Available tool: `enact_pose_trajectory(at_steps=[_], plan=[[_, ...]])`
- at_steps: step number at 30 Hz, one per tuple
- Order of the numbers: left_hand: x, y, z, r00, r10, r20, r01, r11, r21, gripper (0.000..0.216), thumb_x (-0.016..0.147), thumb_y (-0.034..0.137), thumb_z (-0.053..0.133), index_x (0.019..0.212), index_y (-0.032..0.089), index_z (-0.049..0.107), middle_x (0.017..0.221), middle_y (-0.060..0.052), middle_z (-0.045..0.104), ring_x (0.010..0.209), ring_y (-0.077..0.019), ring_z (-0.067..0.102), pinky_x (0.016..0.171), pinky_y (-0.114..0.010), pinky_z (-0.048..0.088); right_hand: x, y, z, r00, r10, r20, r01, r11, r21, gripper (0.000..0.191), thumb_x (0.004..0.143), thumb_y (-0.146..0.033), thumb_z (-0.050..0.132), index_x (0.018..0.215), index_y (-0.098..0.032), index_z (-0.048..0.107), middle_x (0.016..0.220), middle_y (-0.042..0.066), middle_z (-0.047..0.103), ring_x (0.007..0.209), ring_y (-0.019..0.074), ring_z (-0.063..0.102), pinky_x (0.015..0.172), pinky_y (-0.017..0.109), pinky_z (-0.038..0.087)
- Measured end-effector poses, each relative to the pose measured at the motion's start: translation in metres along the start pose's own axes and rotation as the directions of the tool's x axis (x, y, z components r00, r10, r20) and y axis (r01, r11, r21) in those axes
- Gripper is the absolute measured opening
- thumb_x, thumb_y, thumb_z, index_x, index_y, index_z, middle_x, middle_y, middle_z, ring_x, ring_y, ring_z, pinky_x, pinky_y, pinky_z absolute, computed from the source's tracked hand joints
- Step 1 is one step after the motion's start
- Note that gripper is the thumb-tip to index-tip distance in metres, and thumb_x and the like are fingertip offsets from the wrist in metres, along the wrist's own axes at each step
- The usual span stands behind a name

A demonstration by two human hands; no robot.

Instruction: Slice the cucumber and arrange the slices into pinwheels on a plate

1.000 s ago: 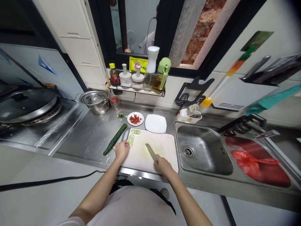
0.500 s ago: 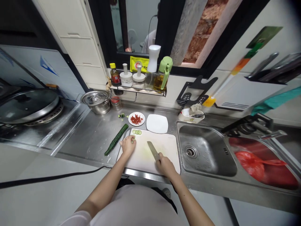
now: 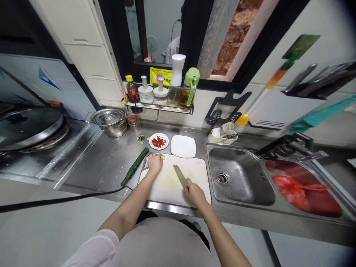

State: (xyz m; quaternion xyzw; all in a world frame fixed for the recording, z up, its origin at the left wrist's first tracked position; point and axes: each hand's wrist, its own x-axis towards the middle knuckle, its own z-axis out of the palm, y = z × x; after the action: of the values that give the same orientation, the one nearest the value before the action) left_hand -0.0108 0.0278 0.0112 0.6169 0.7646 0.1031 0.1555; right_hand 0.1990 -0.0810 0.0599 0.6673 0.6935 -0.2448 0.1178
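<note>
My left hand [image 3: 155,163] is at the upper left of the white cutting board [image 3: 180,193], its fingers curled down over cucumber slices [image 3: 162,157]. Only the slice at its right edge shows clearly; the hand covers the others. Wrapped round the handle of a kitchen knife [image 3: 180,176] is my right hand [image 3: 194,191]. The blade lies low over the middle of the board, pointing up and left; I cannot tell whether it touches. A whole cucumber [image 3: 135,167] rests on the counter just left of the board.
Behind the board stand a plate of chopped red pepper [image 3: 158,141] and a white square plate [image 3: 183,146]. Cucumber scraps [image 3: 142,137] lie farther left. The sink [image 3: 241,178] is on the right, a lidded pot [image 3: 112,124] at back left, a seasoning rack [image 3: 164,107] above.
My left hand has moved up the board onto the row of cucumber slices and now covers most of it. The right hand and knife stay nearly in place. The view has shifted slightly.
</note>
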Motion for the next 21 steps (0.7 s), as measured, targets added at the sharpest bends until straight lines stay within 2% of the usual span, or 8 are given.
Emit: enact_pose_trajectory(at_steps=[8, 12, 15, 21], plan=[[0.001, 0.000, 0.001, 1.000, 0.020, -0.010, -0.021, 0.999, -0.037, 0.026, 0.085, 0.020, 0.050, 0.105, 0.024, 0.068, 0.110, -0.010, 0.067, 0.107, -0.0268, 0.052, 0.091, -0.040, 0.027, 0.003, 0.004, 0.003, 1.000, -0.010, -0.001, 0.010, 1.000, -0.004, 0.028, 0.089, -0.016, 0.038, 0.115, -0.017, 0.048, 0.098, 0.013, 0.068, 0.087, 0.0224, 0.065, 0.062, 0.028, 0.029], [-0.001, 0.004, -0.002, 1.000, -0.023, 0.010, 0.024, 0.993, -0.113, 0.027, 0.085, 0.015, 0.047, 0.101, 0.023, 0.067, 0.102, -0.008, 0.071, 0.103, -0.0249, 0.057, 0.090, -0.039, 0.029, 0.005, 0.004, 0.003, 1.000, -0.025, -0.007, 0.025, 1.000, -0.014, 0.028, 0.089, -0.016, 0.037, 0.115, -0.017, 0.047, 0.096, 0.012, 0.068, 0.086, 0.0225, 0.065, 0.061, 0.028, 0.029], [-0.010, 0.004, -0.002, 0.997, -0.051, 0.065, 0.062, 0.980, -0.191, 0.027, 0.084, 0.017, 0.049, 0.102, 0.025, 0.067, 0.098, -0.005, 0.073, 0.101, -0.0241, 0.060, 0.091, -0.038, 0.031, 0.005, 0.004, 0.002, 1.000, -0.031, -0.002, 0.031, 0.999, -0.021, 0.028, 0.090, -0.017, 0.037, 0.116, -0.016, 0.047, 0.097, 0.013, 0.068, 0.086, 0.0226, 0.065, 0.062, 0.028, 0.030], [-0.043, 0.002, 0.004, 0.984, 0.010, 0.180, 0.036, 0.967, -0.253, 0.023, 0.080, 0.019, 0.055, 0.095, 0.027, 0.070, 0.094, -0.001, 0.074, 0.097, -0.0213, 0.064, 0.092, -0.036, 0.034, 0.004, 0.002, 0.001, 0.999, -0.048, 0.020, 0.049, 0.998, -0.028, 0.032, 0.090, -0.017, 0.036, 0.120, -0.015, 0.047, 0.099, 0.014, 0.067, 0.089, 0.0230, 0.064, 0.067, 0.028, 0.034]])
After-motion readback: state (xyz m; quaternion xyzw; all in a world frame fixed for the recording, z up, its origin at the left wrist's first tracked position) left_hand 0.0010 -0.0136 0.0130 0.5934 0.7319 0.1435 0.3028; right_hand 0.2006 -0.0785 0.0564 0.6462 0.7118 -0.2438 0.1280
